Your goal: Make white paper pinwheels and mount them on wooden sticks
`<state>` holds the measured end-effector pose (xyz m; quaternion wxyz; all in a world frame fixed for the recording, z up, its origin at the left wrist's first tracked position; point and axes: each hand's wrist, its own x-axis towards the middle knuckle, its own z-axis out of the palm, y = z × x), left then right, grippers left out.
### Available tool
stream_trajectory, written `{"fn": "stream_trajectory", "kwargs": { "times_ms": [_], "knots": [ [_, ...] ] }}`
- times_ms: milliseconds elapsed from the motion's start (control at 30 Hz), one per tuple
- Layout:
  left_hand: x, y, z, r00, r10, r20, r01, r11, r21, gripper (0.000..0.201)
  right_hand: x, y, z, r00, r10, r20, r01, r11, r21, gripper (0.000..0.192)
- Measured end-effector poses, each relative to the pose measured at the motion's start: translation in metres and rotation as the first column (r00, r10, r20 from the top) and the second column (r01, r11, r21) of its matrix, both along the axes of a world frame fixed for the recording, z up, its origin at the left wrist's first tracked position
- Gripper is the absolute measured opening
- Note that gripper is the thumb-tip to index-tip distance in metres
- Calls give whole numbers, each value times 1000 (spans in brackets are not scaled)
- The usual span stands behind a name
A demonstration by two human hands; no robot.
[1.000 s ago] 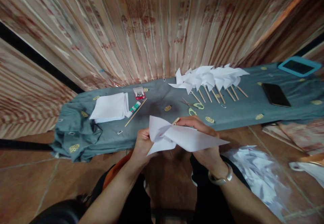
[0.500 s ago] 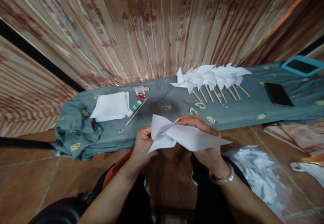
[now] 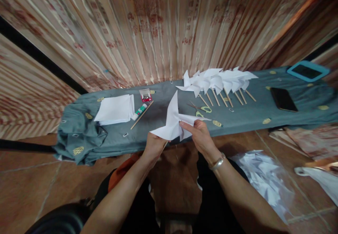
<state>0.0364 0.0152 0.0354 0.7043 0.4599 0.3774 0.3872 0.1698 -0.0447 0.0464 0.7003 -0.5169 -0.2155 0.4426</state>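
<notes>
A white paper pinwheel [image 3: 173, 119] is held up over the front edge of the cloth-covered bench, its blades facing me. My left hand [image 3: 155, 145] is closed below its left blade, where a bit of wooden stick shows; most of those fingers are hidden by the paper. With the thumb pressed at the pinwheel's centre, my right hand [image 3: 202, 135] pinches it from the right, fingers behind the paper. Just beyond lie scissors [image 3: 202, 110] with pale green handles. Finished pinwheels [image 3: 219, 80] on wooden sticks overlap in a row at the back.
On the grey-green cloth [image 3: 118, 135] lie a paper stack [image 3: 114, 109], an open red box of small metal pins [image 3: 145, 96], a glue stick [image 3: 139, 111] and a loose wooden stick [image 3: 142, 115]. Rightward are a black phone [image 3: 283, 99] and a blue-framed device [image 3: 307, 71]. A plastic bag of folded paper [image 3: 266, 177] sits on the floor.
The pinwheel has been turned from lying edge-on to facing me, with one blade pointing up. My right thumb has come round to its centre, and my left hand has dropped slightly lower.
</notes>
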Motion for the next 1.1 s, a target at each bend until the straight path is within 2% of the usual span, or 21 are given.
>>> {"fn": "stream_trajectory", "kwargs": {
  "times_ms": [100, 367, 800, 1100],
  "knots": [
    [7, 2, -13, 999, 48, 22, -44, 991, -124, 26, 1, 10, -10, 996, 35, -82, -38, 999, -30, 30],
    [2, 14, -30, 993, 107, 40, -95, 969, -230, 29, -7, 29, -18, 990, 28, -138, -43, 993, -106, 32],
    [-18, 39, -34, 983, 154, 97, -112, 932, -346, 30, -29, 72, -19, 992, 89, -90, -104, 977, -186, 27],
    [-22, 47, -25, 984, 127, 124, -63, 903, -425, 23, -28, 97, -16, 990, 100, -97, -120, 964, -236, 11]
  ]
}}
